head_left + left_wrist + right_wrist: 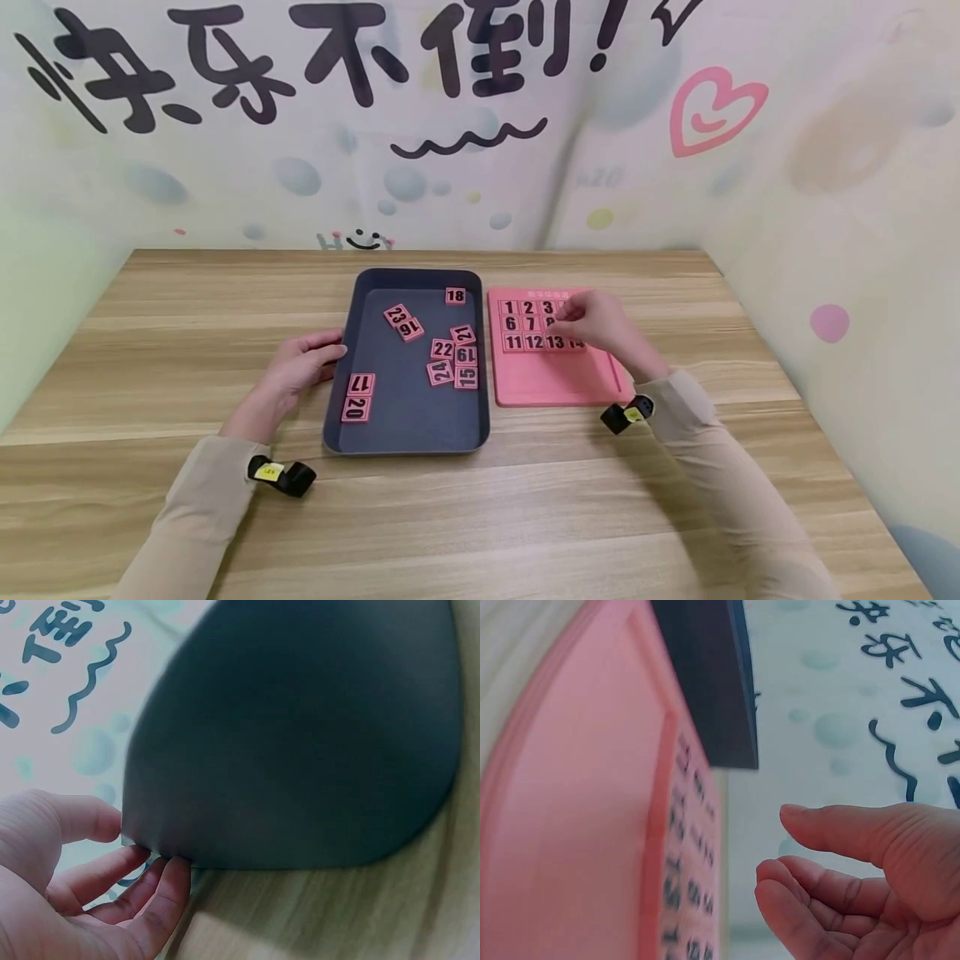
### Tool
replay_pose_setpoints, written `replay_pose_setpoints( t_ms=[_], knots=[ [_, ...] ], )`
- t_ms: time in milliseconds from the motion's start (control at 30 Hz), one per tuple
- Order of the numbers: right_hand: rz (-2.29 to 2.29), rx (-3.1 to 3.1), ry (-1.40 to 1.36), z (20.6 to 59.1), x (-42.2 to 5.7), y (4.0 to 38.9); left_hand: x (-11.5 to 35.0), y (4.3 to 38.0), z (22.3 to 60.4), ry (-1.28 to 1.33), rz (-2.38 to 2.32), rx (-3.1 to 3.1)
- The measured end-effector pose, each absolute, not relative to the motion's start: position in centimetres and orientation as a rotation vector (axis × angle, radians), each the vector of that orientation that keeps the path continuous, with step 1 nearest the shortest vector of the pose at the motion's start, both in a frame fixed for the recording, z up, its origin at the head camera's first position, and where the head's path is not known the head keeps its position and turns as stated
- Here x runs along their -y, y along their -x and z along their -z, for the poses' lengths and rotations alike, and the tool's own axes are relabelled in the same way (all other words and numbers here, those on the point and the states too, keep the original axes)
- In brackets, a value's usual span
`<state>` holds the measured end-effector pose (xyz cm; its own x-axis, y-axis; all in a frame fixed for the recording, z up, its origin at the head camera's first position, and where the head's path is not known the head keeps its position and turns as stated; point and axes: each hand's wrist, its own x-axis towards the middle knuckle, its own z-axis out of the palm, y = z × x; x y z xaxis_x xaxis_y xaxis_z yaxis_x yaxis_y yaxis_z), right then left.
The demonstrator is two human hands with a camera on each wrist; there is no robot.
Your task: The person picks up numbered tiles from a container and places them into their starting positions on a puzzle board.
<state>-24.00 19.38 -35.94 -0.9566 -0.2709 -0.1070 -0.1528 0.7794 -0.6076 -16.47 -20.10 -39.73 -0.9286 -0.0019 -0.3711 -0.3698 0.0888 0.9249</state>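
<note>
My left hand (298, 365) holds the left rim of a dark grey tray (416, 417). In the left wrist view its thumb lies on one side of the tray's edge and its fingertips (177, 874) on the other. Over a pink number board (547, 382) hovers my right hand (602, 321), its fingers loosely bent. The right wrist view shows nothing between thumb and fingertips. Number tiles such as 1 (509, 308), 6 (511, 323) and 11 (513, 342) sit in rows on the board's upper part; the hand hides some at the right.
Loose pink tiles lie in the tray, among them 18 (455, 296), 22 (442, 348) and 20 (356, 409). Tray and board stand side by side on a wooden table (465, 517). A printed backdrop (480, 183) rises behind the table.
</note>
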Motion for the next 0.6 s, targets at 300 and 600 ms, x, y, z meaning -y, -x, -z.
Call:
replay_pose_setpoints(
  t_ms=[300,600],
  knots=[
    [0.963,-2.77,0.403,35.2,-15.1,24.2,20.2,16.4,39.8,0.382,-1.911,-2.099],
    [1.037,-2.723,0.489,35.1,-11.8,24.3,20.3,16.5,39.8,0.375,-1.92,-2.097]
  ],
)
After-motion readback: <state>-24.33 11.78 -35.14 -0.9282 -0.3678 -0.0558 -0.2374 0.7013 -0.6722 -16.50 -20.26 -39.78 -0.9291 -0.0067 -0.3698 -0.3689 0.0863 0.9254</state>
